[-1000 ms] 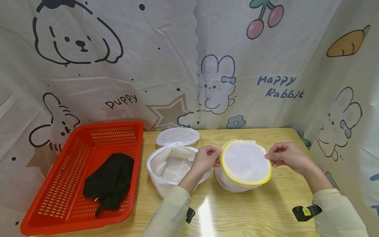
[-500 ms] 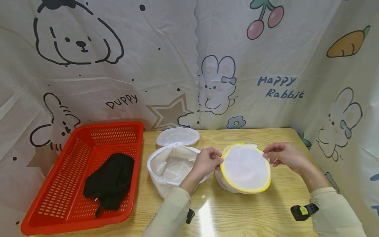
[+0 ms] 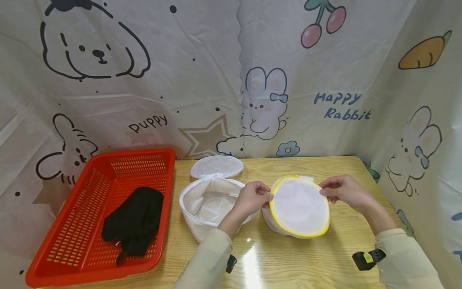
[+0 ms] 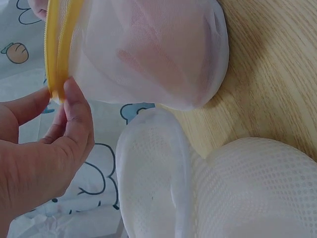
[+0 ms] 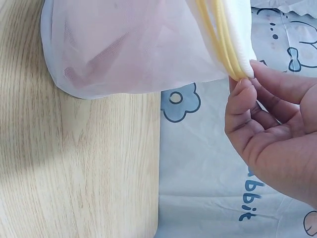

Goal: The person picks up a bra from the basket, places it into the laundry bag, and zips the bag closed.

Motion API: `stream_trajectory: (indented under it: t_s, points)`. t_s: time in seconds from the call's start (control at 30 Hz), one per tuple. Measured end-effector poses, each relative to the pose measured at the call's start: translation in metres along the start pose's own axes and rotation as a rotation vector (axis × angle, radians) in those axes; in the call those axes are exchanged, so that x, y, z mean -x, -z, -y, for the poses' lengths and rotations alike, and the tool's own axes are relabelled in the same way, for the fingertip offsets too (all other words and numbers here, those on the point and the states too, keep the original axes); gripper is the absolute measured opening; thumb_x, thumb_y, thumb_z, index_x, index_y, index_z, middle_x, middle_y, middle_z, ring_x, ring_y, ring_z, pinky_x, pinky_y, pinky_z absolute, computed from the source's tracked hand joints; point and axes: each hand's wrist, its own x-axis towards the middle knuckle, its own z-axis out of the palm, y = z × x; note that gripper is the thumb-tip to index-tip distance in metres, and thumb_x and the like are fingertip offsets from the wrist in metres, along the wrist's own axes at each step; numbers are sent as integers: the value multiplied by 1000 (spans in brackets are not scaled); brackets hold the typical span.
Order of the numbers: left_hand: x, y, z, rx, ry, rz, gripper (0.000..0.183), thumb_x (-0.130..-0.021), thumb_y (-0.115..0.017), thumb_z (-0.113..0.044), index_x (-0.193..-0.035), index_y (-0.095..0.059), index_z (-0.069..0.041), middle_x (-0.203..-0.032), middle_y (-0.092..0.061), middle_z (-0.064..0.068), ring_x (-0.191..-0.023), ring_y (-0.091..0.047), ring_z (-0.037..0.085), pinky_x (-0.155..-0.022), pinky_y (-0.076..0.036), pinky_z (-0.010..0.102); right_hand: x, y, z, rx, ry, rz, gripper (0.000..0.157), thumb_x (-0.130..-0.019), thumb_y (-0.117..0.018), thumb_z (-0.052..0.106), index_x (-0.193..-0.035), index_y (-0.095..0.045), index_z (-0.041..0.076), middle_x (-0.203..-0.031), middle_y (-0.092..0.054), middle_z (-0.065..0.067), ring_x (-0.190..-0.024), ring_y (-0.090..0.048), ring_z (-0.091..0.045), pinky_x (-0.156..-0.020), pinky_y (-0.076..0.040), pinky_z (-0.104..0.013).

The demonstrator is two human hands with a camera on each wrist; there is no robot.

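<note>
A round white mesh laundry bag (image 3: 300, 205) with a yellow zipper rim stands right of the middle of the table, its lid closed over the top and tilted toward me. Something pinkish shows through its mesh wall (image 4: 148, 54) in the left wrist view. My left hand (image 3: 252, 196) pinches the yellow rim at its left side between thumb and fingers. On the opposite side my right hand (image 3: 346, 193) pinches the rim, which the right wrist view shows between thumb and fingertips. Just left of it, a second white mesh laundry bag (image 3: 191, 218) stands with its lid (image 3: 216, 166) flipped back.
A red plastic basket (image 3: 167, 200) stands at the left, with a black cloth item (image 3: 135, 220) lying in it. The wooden table (image 3: 288, 265) ends at a printed cloth backdrop (image 3: 202, 72) behind and a cloth wall on the right.
The yellow-rimmed lid has tipped lower toward me, its front edge dropping. My right hand has shifted slightly left along the rim; the left hand has moved slightly right. The second bag and basket are unchanged.
</note>
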Motion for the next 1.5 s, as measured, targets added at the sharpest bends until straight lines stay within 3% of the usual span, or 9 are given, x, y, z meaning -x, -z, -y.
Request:
stream_trajectory:
  t_s: [0.2, 0.37, 0.67, 0.87, 1.17, 1.33, 1.5]
  points:
    - [-4, 3, -8, -80, -28, -15, 15, -84, -66, -7, -96, -63, 1, -80, -60, 6, -66, -63, 18, -62, -55, 26, 1, 0, 6, 28, 12, -22, 23, -89, -59, 4, -107, -59, -10, -84, -59, -9, -71, -54, -19, -61, -51, -28]
    - [-10, 3, -16, -185, -46, -12, 17, -86, -65, -13, -99, -64, -3, -85, -63, 3, -67, -63, 14, -61, -50, 23, 2, -1, 9, 42, 37, -11, 21, -89, -60, 4, -106, -61, -9, -84, -60, -9, -71, -54, -20, -60, -51, -28]
    - [-18, -2, -28, -313, -155, -6, 13, -86, -64, -12, -97, -67, -6, -92, -66, 3, -81, -60, 14, -73, -48, 23, 5, -2, 13, 54, 124, 31, 18, -87, -63, 5, -101, -65, -7, -84, -60, -11, -68, -53, -21, -58, -50, -29]
    - [-18, -7, -34, -401, -199, 24, 11, -87, -64, -13, -94, -69, -8, -87, -66, 0, -80, -57, 11, -73, -47, 20, 6, -3, 14, 69, 153, 51, 15, -86, -63, 3, -98, -65, -6, -80, -59, -10, -66, -52, -21, -57, -49, -29]
    - [-18, -11, -35, -391, -103, 86, 13, -89, -63, -16, -91, -68, -5, -66, -59, -1, -57, -54, 7, -51, -45, 16, 8, -5, 17, 76, 167, 69, 13, -85, -64, 3, -95, -66, -5, -78, -59, -10, -64, -51, -20, -55, -47, -28]
    - [-17, -13, -33, -385, -47, 121, 16, -90, -62, -19, -88, -67, -4, -65, -55, -1, -56, -52, 7, -50, -46, 17, 8, -6, 20, 83, 158, 82, 13, -83, -65, 3, -94, -67, -5, -76, -58, -9, -62, -50, -19, -53, -45, -26]
    - [-15, -12, -33, -397, -45, 127, 14, -89, -63, -18, -84, -66, -6, -72, -57, -1, -63, -51, 8, -54, -45, 17, 8, -7, 22, 88, 154, 94, 12, -83, -65, 2, -93, -67, -4, -73, -57, -9, -60, -49, -19, -52, -44, -26]
